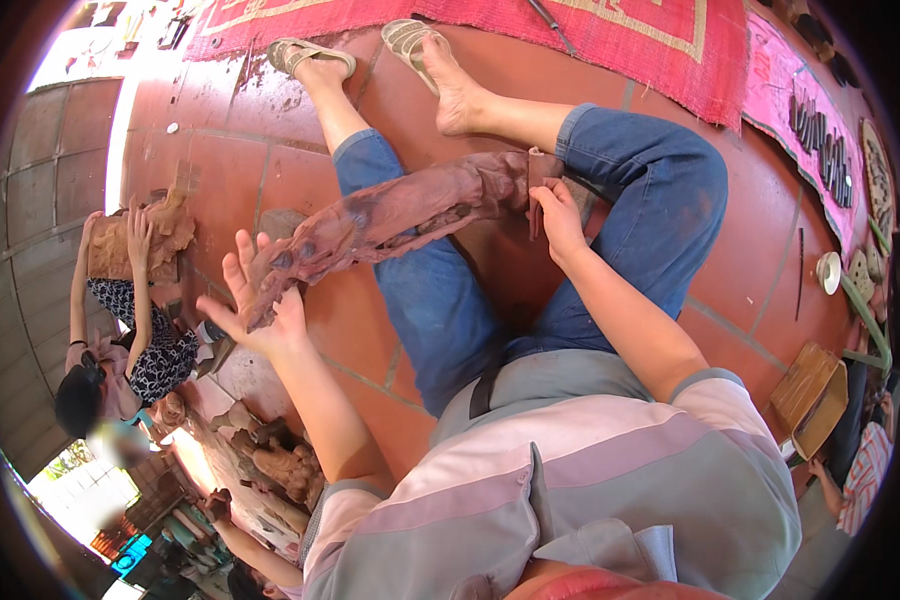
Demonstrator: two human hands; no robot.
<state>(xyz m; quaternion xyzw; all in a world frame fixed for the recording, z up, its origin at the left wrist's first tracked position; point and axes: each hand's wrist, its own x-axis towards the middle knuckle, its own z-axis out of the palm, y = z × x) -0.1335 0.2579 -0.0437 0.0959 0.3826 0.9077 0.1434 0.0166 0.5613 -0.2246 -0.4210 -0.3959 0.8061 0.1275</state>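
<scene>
A long, knobbly reddish-brown carved wood piece lies slantwise across my lap, its right end higher. My left hand is under and around its narrow left end, the fingers stretched out and spread. At the blunt right end, my right hand has its fingers closed on the wood near my knee. A thin brown flap hangs by those fingers; whether it is part of the piece I cannot tell. A grey block, partly hidden, is behind my right hand.
Red tiles surround my legs. A red mat lies ahead, and a pink cloth with several dark tools is at the right. A wooden box stands lower right. Left, another person handles a brown carving; more carvings lie nearby.
</scene>
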